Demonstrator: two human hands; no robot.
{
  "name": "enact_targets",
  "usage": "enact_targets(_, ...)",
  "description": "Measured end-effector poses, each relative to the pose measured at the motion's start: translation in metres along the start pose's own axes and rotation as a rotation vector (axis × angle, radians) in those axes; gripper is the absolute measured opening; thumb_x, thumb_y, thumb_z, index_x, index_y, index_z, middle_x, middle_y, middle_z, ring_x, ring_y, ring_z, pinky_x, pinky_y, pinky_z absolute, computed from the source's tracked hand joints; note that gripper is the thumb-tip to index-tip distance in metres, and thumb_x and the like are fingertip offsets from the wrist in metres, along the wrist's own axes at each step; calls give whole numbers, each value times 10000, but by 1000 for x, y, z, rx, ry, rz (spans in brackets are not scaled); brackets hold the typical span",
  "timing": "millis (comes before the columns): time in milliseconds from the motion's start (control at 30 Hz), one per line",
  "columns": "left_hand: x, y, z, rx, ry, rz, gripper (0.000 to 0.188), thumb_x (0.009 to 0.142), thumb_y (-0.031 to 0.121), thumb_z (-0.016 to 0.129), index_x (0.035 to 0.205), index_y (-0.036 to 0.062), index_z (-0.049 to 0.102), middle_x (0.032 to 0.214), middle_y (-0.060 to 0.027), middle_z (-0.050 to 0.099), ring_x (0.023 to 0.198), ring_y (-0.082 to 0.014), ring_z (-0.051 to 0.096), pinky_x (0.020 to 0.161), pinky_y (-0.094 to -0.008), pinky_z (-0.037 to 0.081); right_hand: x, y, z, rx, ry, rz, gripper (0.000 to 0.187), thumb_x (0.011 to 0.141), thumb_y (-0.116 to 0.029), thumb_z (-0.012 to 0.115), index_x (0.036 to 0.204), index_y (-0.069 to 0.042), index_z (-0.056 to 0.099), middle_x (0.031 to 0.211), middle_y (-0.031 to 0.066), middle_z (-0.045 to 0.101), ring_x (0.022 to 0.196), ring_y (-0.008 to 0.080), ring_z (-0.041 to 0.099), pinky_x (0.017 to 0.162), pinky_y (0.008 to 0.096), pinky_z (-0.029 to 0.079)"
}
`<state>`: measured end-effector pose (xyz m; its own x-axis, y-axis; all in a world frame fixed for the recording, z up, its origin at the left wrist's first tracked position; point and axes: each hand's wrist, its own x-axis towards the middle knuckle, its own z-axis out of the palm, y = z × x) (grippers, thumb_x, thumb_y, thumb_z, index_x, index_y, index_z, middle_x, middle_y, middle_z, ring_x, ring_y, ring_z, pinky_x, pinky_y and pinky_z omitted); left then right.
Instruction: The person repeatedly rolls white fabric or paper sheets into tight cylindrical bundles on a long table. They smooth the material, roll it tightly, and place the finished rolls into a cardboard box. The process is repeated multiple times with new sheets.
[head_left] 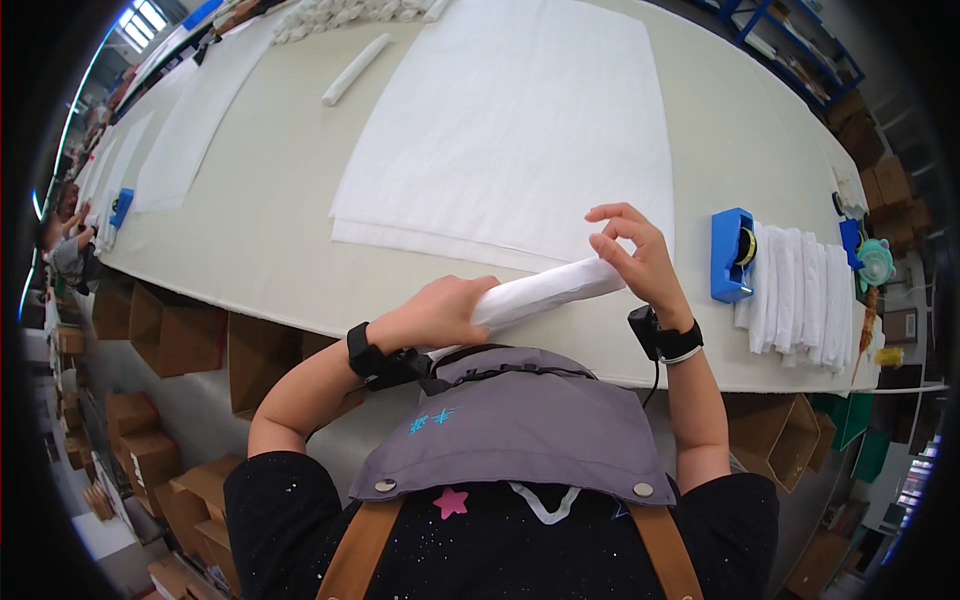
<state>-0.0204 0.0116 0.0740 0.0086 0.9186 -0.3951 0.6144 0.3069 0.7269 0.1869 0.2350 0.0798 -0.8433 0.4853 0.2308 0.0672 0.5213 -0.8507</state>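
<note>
A white paper roll (550, 293) lies at a slant just over the near edge of the table, close to my body. My left hand (437, 310) is closed around its left end. At the other end is my right hand (640, 255), fingers bent and apart, its palm side against or very near the roll's tip; whether they touch is hard to tell. Beyond both hands, a stack of large white sheets (510, 130) lies flat. A blue tape dispenser (733, 255) stands to the right of my right hand, beside a row of finished-looking white rolls (800, 295).
One loose roll (357, 70) lies farther back, near a pile of white rolls (350, 12). Another blue dispenser (122, 208) sits at far left, near another person (72, 245). A green object (876, 262) stands at the right edge. Cardboard boxes (175, 330) are under the table.
</note>
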Motion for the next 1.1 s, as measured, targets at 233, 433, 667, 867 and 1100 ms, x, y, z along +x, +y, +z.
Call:
enact_targets(233,7,14,-13,276,33,96,542,723,165,701,1249,97,585,866,-159,702,823,-371,662,739,-465,509,30,-53,30,-441,-708,54,635,733,-406,842,1238,-95,615,1053,148,710,976,339,665,861,419,514)
enact_targets(433,-2,5,-31,239,-37,59,416,676,142,705,1082,72,646,784,-157,682,763,-361,656,690,-445,506,23,-31,23,-440,-945,180,388,737,-179,703,1103,-101,596,780,128,685,744,326,675,672,417,519)
enact_targets(667,-42,-82,-101,226,86,-193,202,762,102,713,935,2,688,796,-86,697,747,-188,670,696,-315,533,12,2,-10,-374,-805,238,396,708,-139,675,1095,-93,606,796,141,683,759,334,663,682,407,515)
enact_targets(867,13,15,-88,-32,7,-12,585,882,387,730,1292,-4,584,1078,-134,707,1048,-246,663,915,-341,512,32,-29,10,-585,-808,105,384,719,-114,696,1093,-113,609,817,127,696,765,347,672,690,413,520)
enact_targets(1100,29,18,-9,-151,-140,-14,472,758,240,683,1139,-34,627,893,-135,698,794,-200,655,762,-332,516,31,-14,-8,-644,-771,10,303,734,-164,758,1024,-148,669,854,76,716,816,307,687,720,407,527)
